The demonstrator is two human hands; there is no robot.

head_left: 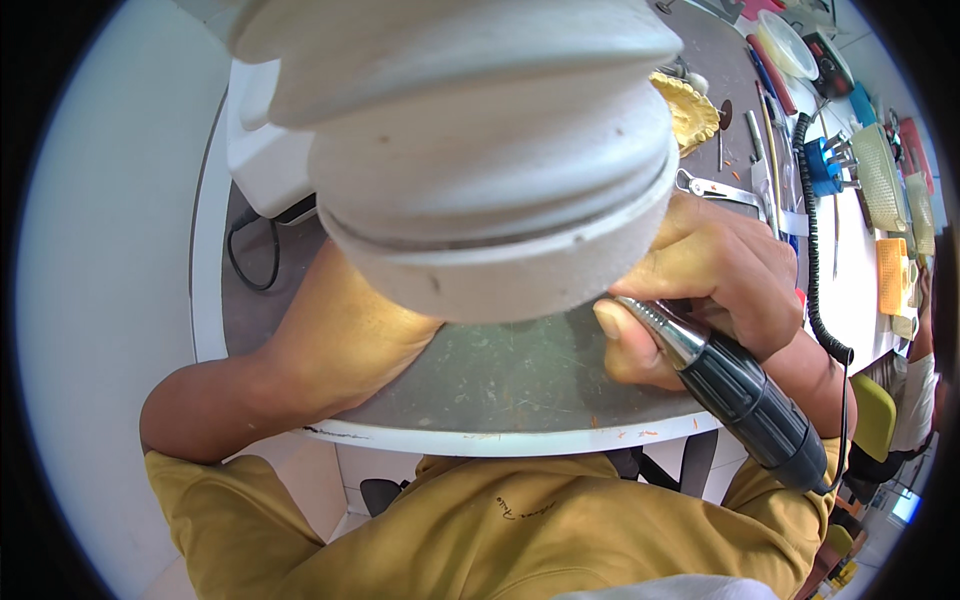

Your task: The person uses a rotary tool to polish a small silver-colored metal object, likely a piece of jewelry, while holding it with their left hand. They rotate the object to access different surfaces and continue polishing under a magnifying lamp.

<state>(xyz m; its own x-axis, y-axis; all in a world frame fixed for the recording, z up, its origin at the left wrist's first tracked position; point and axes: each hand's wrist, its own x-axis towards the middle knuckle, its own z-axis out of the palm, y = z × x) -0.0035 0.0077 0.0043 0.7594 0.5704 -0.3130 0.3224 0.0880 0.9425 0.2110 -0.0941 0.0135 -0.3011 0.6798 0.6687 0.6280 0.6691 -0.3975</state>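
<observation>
A large ribbed white hood fills the upper middle of the head view. My left hand reaches beneath it from the left; its fingers, and anything in them, are hidden by the hood. My right hand grips a black-and-silver rotary handpiece at the hood's right lower edge, its tip end disappearing behind the rim. A coiled black cord runs along the right of that hand. A yellow plaster dental model lies behind the hood, and a metal hinged instrument is just beyond my right fingers.
A white machine with a cable stands at the desk's back left, beside the wall. The right side holds pens, a blue bur stand, plastic baskets and an orange holder. Another person sits at the far right by a green chair.
</observation>
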